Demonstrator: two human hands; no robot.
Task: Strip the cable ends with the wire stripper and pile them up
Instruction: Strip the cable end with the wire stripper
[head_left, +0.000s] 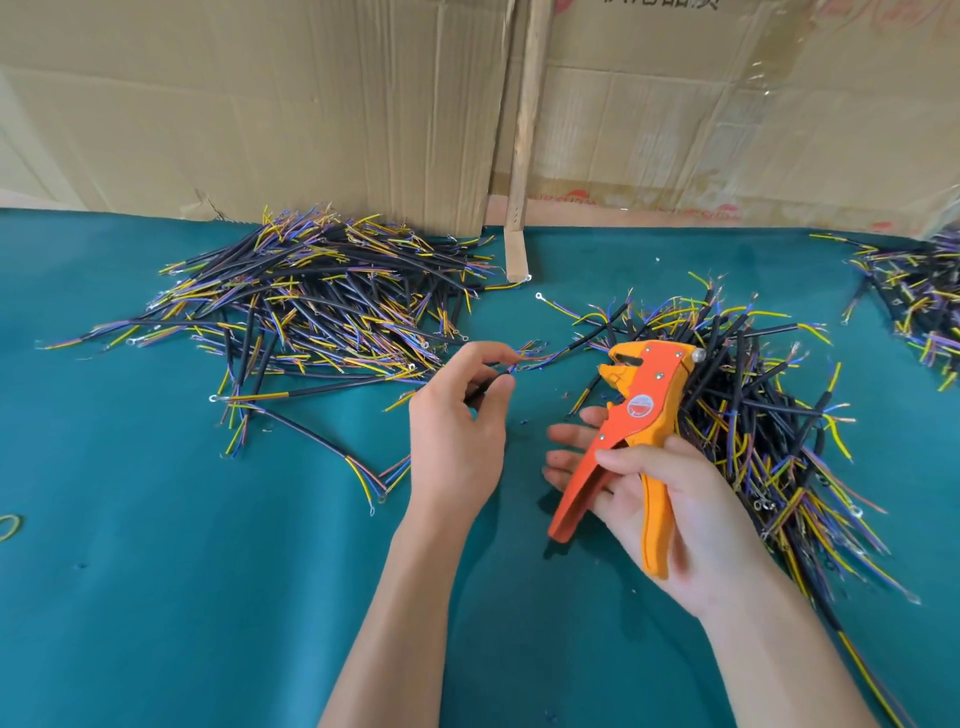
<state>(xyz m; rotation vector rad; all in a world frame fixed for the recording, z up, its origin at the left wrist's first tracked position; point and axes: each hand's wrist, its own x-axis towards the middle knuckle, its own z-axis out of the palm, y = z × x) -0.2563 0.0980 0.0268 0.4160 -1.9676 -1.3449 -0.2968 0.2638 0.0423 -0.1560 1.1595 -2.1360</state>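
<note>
Now | right hand (670, 512) grips wire stripper (631, 423), nose up-left | left hand (457, 431) fingers pinch cable (524, 361)

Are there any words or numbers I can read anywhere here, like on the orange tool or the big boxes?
Nothing can be read for sure.
Round sticker on the wire stripper: print too small and blurred.
Dark characters at the top edge of the cardboard: cut off by the frame.
Red print along the bottom of the cardboard: faded and blurred.
</note>
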